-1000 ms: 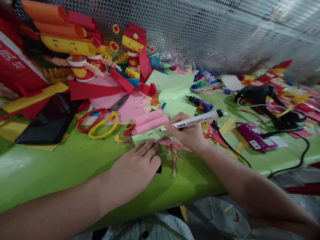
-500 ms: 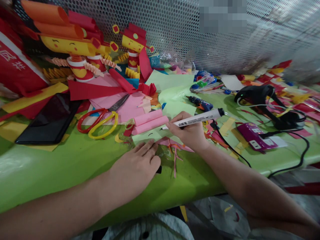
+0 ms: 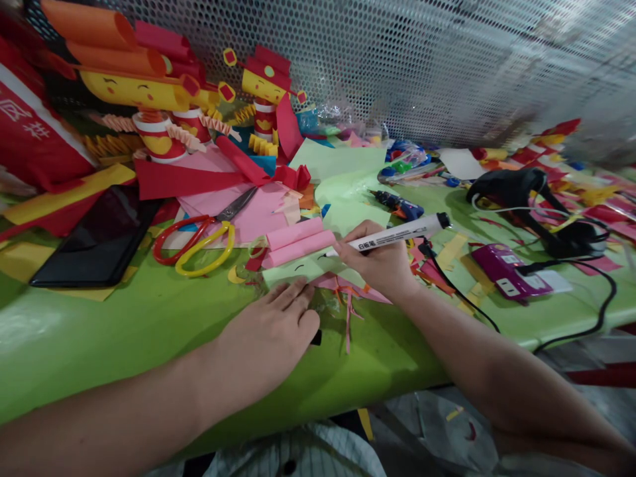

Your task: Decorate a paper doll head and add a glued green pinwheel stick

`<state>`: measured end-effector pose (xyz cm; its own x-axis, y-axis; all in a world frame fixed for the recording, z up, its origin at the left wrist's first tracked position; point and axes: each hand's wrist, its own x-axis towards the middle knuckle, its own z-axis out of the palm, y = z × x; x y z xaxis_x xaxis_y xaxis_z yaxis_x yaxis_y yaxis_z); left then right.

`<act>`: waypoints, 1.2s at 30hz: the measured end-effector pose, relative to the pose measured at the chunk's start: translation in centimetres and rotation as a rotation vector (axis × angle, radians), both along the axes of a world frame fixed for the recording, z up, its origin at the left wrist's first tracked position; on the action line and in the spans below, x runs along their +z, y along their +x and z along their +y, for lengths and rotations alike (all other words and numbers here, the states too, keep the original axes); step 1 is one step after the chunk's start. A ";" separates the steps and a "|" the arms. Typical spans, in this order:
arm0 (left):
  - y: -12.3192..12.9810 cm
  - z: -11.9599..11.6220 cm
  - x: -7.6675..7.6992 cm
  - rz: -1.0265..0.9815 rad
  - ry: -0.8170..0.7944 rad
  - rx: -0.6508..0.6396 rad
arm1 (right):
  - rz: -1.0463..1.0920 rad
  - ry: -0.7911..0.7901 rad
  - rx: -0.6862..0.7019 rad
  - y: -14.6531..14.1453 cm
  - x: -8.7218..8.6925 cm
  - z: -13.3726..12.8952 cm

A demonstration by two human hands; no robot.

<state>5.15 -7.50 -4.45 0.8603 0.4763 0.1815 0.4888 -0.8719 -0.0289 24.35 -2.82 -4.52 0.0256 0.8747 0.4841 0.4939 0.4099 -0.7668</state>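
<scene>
1. Across the whole scene runs the green table (image 3: 124, 338), scattered with coloured paper scraps.
2. At the back left, a paper figure (image 3: 124, 86) stands tall in its orange hat.
3. Over on the left lies a black phone (image 3: 94, 238), screen up.
4. Here's the left hand (image 3: 273, 324), palm down, fingers stretched out, gripping nothing, fingertips resting at the paper's near edge.
5. Red-and-yellow-handled scissors (image 3: 228, 232) lie between phone and paper.
6. And the right hand (image 3: 382, 262), fingers closed round the marker near its tip!
7. Centre table, between the hands: pale green paper (image 3: 309, 266), pink rolls (image 3: 303, 245) along its far side.
8. The white marker (image 3: 397, 235) slants, black end up and right, tip at the paper.
9. Smallest of all, two black curves (image 3: 299, 267) on the green.
</scene>
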 end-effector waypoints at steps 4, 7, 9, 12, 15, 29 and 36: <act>0.0 0.0 -0.2 0.006 0.012 0.014 | -0.016 -0.011 -0.004 0.1 -0.1 0.0; -0.1 0.0 -0.2 0.007 0.016 0.016 | -0.008 -0.013 -0.004 0.0 0.0 0.0; -0.1 0.0 -0.2 0.001 0.022 0.009 | 0.016 -0.015 -0.009 0.0 0.1 0.0; -0.1 0.1 -0.3 -0.020 0.028 -0.004 | 0.078 -0.020 -0.013 0.1 0.2 -0.1; 0.0 0.1 -0.3 -0.039 0.025 -0.010 | 0.109 -0.029 -0.004 0.2 0.3 0.0; 0.0 0.0 -0.1 0.005 0.014 -0.001 | 0.078 -0.025 0.025 0.0 0.2 0.0; -0.1 0.0 -0.3 -0.020 0.020 -0.006 | 0.053 -0.010 0.022 -0.1 0.1 0.0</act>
<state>5.09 -7.49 -4.73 0.8593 0.4669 0.2087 0.4840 -0.8743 -0.0368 24.23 -2.82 -4.44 0.0316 0.8800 0.4740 0.4431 0.4127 -0.7958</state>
